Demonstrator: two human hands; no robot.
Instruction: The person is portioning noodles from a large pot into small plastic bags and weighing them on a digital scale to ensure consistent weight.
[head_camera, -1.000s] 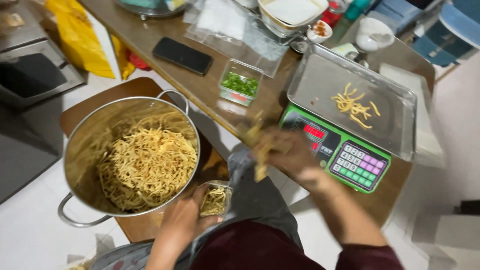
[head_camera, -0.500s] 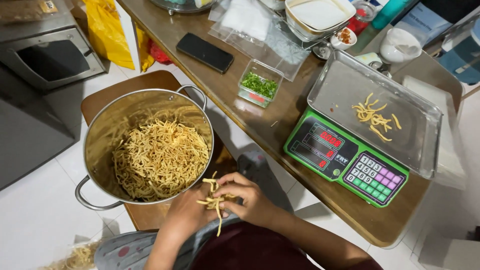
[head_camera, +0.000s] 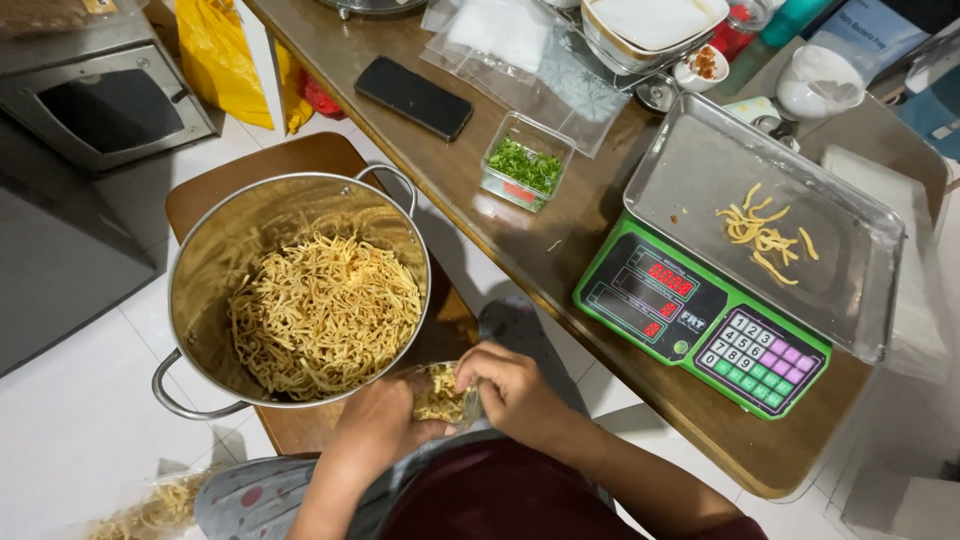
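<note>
One pot beside hands' bag

White tiled floor, brown wooden table, wooden stool, dark oven

The pot of noodles sits on a stool left of the table; the scale stands on the table, noodles in its tray

Pale yellow fried strips fill a shiny silver pot on a brown wooden stool. The scale is bright green with red digits and pastel keys. Green herbs sit in a clear box beside a black phone.
</note>
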